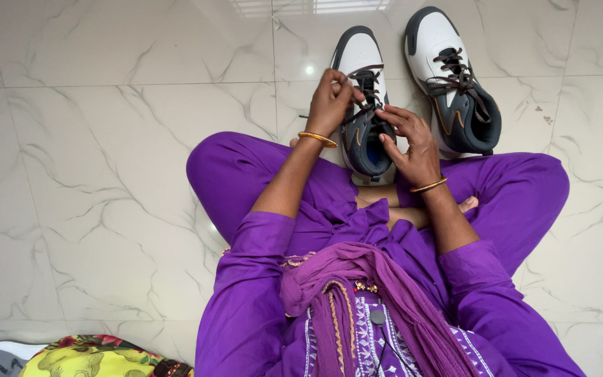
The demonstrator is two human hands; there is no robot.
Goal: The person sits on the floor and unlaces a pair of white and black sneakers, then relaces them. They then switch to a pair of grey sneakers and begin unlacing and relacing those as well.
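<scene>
- Near shoe [361, 112] on floor [106, 139], against crossed legs; laces [370, 89] thin, limp, likely best pinched near the eyelets.
- Left hand [329, 105]: fingers closed, pinching lace.
- Right hand [413, 143]: half-open, fingertips steadying collar.
- Second shoe [455, 84] just beside, untouched.

Views: a single view is given, from a head-worn camera.
Direction: steeply downward, over the seated person's chest and crossed legs toward the marble floor [92, 160].
Nearness: the lap is seen close; the far floor is probably stretched by a wide lens.
</scene>
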